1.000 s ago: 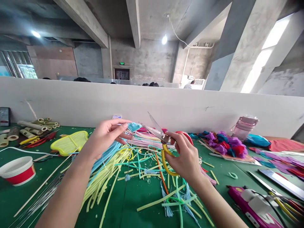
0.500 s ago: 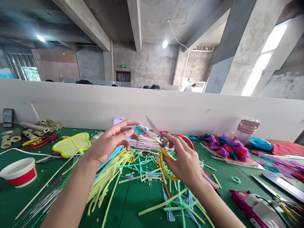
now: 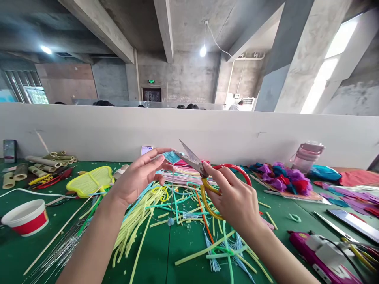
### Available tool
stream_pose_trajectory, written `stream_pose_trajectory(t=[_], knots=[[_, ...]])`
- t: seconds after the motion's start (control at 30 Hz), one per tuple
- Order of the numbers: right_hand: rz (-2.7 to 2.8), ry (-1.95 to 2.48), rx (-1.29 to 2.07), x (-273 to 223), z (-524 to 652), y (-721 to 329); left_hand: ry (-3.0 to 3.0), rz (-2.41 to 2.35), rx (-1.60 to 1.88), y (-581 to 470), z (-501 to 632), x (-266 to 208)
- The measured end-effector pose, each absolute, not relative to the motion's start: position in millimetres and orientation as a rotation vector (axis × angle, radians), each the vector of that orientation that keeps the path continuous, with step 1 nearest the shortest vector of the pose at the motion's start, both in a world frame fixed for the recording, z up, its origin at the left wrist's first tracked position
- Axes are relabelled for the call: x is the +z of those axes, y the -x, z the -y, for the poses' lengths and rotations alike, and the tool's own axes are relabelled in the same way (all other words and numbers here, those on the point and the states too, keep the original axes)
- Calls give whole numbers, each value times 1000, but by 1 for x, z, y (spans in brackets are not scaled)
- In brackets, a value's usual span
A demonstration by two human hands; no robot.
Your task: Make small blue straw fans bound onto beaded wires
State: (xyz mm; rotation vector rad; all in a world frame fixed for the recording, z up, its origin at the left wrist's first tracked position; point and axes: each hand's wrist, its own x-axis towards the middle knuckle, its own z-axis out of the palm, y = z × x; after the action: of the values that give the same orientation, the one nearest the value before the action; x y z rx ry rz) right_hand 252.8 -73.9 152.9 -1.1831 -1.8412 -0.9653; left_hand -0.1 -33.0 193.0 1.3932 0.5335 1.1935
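Left hand [image 3: 134, 175] pinches blue piece [image 3: 171, 157]; right hand [image 3: 233, 193] grips scissors [image 3: 196, 163], gaping less now, right of left hand: we judge cutting underway.

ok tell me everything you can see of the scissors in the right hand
The scissors have two tapered, grey, metal-looking blades crossing at a pivot, and two plastic-looking handle loops, one yellow, one red. They are open, raised above the green table, blades pointing away and to the left. The right hand's grip covers part of the handles. The lower blade's end overlaps a light blue piece held by the left hand; whether they touch is unclear.
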Motion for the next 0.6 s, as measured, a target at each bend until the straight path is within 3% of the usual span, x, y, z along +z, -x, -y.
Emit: stream_pose_trajectory(t=[0.6], knots=[[2044, 1216, -1293, 175, 59, -259, -1262, -550, 1233, -6, 24, 189]])
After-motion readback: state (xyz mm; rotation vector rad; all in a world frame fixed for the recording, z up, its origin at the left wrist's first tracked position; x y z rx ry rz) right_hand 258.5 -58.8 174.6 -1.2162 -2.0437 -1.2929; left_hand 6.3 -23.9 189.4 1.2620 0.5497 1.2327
